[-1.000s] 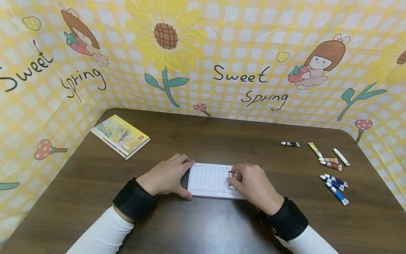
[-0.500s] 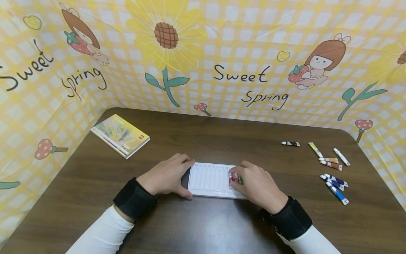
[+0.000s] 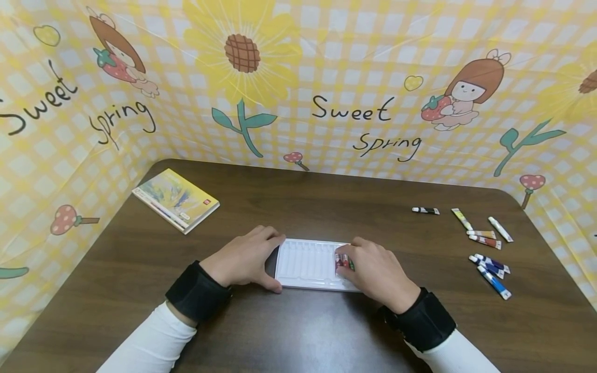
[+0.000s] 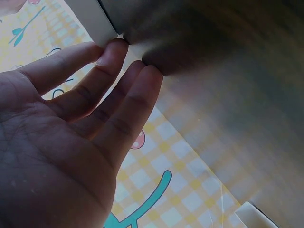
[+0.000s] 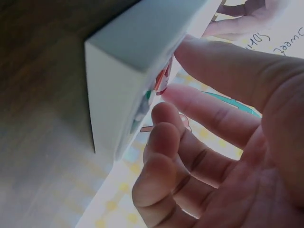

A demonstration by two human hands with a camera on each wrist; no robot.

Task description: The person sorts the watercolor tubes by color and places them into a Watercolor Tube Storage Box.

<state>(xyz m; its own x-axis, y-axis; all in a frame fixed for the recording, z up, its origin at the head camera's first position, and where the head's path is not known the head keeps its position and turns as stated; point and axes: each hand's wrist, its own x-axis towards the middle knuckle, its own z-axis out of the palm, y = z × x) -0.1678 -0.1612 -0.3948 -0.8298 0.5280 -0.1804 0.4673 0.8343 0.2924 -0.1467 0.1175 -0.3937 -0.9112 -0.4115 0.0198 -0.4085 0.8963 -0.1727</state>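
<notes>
A white paint box (image 3: 305,264) with a slotted tray lies in the middle of the table. My left hand (image 3: 244,256) holds its left end, thumb at the near edge and index finger at the far corner. In the left wrist view, fingertips (image 4: 152,78) lie close to the box corner (image 4: 92,21). My right hand (image 3: 378,267) pinches a red-labelled paint tube (image 3: 343,260) between thumb and index finger in the slots at the tray's right. The other fingers curl loosely beside the box in the right wrist view. A bit of green label shows beside the red; the hand hides the tray's right end.
Loose paint tubes lie to the right: a black one (image 3: 425,211), a yellow-green one (image 3: 462,219), a white one (image 3: 500,229), ochre and brown ones, and several blue ones, including a light blue one (image 3: 494,283). A yellow book (image 3: 177,199) lies at the back left.
My right hand has shifted slightly right and settled over the tray's right end, bringing red and green labels into view. The left hand keeps its place on the box.
</notes>
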